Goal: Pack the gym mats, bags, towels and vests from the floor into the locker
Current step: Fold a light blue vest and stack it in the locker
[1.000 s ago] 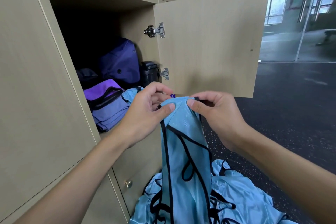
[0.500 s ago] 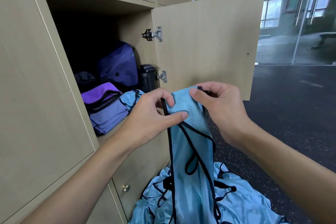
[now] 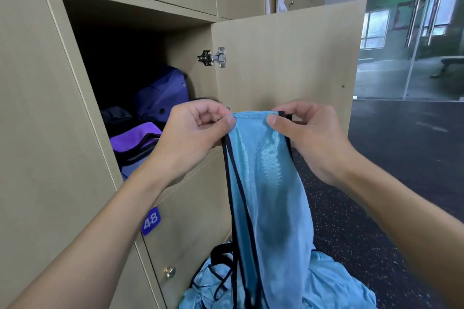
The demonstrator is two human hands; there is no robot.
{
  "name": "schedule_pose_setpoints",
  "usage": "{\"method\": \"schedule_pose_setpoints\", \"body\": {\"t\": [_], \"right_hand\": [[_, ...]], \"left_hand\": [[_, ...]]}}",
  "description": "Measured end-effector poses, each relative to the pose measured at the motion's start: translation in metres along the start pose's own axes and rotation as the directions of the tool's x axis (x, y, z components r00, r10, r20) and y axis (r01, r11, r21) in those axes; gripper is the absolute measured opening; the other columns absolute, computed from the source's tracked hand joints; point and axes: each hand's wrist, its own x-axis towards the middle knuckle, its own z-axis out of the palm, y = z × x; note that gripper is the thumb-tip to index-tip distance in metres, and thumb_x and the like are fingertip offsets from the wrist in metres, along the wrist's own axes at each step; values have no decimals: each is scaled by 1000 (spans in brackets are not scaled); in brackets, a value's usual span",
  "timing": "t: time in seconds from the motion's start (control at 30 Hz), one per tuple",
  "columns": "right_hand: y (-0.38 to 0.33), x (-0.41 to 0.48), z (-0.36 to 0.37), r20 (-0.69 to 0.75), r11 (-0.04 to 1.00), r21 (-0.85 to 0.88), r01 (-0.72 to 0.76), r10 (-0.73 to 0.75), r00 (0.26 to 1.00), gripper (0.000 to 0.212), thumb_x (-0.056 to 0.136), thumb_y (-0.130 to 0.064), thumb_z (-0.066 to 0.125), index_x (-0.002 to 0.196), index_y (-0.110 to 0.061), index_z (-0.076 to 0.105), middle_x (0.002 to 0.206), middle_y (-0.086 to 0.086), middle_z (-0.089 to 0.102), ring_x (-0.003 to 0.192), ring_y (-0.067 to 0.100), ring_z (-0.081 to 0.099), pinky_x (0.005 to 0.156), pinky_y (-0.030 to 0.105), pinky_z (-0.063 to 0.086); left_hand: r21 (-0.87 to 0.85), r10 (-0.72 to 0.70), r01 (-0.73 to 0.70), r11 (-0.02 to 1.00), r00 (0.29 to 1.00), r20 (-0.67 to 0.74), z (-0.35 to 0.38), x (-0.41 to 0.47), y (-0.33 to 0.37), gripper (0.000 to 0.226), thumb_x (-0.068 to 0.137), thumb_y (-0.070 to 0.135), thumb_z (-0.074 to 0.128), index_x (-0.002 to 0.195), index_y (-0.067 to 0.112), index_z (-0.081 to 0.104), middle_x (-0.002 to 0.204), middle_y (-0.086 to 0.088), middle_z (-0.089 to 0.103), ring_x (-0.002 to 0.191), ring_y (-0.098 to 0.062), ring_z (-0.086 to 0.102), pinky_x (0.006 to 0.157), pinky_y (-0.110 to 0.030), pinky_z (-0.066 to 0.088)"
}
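Below left hand [image 3: 193,138], right hand [image 3: 311,140]: hanging vest [image 3: 271,195]

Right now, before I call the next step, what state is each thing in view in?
Locker door, swung open.
Held vest, hanging from both hands, outside the locker.
Left hand, pinches the vest's top edge.
Right hand, pinches the vest's top edge.
Vest pile, on the floor, unpacked.
Dark purple bag, inside the locker.
Door 48, closed.
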Motion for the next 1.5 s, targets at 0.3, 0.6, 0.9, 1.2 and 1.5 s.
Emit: {"method": "schedule_pose_setpoints", "body": {"t": [0.3, 0.6, 0.9, 1.2, 1.5], "right_hand": [[4, 7, 4, 44, 999, 14, 45, -45, 998, 13, 90, -7, 69, 81, -15, 66, 75, 2, 68, 74, 15, 58, 75, 30, 48], [17, 5, -3, -31, 996, 81, -22, 24, 999, 26, 92, -15, 69, 114, -23, 58, 86, 5, 70, 77, 16, 63, 72, 30, 52], [30, -11, -5, 67, 996, 8, -86, 85, 994, 64, 96, -10, 62, 142, -44, 32, 75, 7, 73, 61, 31, 63, 59, 36, 54], [34, -17, -10, 41, 989, 33, -141, 139, 989, 64, 97, -14, 62, 142, -44, 30, 80, -1, 75, 74, 23, 72, 73, 35, 59], [36, -33, -3, 265, 986, 57, -159, 139, 954, 89, 88, 3, 68, 145, -50, 27, 95, 11, 76, 84, 24, 74, 74, 31, 58]], "left_hand": [[-100, 0, -18, 995, 983, -181, 8, 5, -9, 21, 93, 3, 65, 93, 19, 51, 83, -22, 67, 74, -25, 52, 63, -35, 40], [-80, -105, 97, 992, 989, -103, 28, -15, -28, 47, 90, 0, 68, 117, 27, 41, 89, -16, 76, 69, -23, 66, 65, -33, 53], [-221, -167, 150, 964, 984, -61, 38, -29, -42, 79, 90, -4, 66, 142, 39, 26, 101, -10, 77, 89, -26, 73, 83, -43, 59], [-246, -57, 69, 967, 997, 54, 41, -40, -49, 60, 93, -8, 60, 137, 31, 48, 115, -23, 68, 98, -30, 66, 95, -50, 52], [-194, -95, 80, 978, 993, -73, 34, -42, -52, 54, 88, 7, 70, 130, 36, 51, 92, -25, 65, 83, -28, 61, 83, -50, 51]]}}
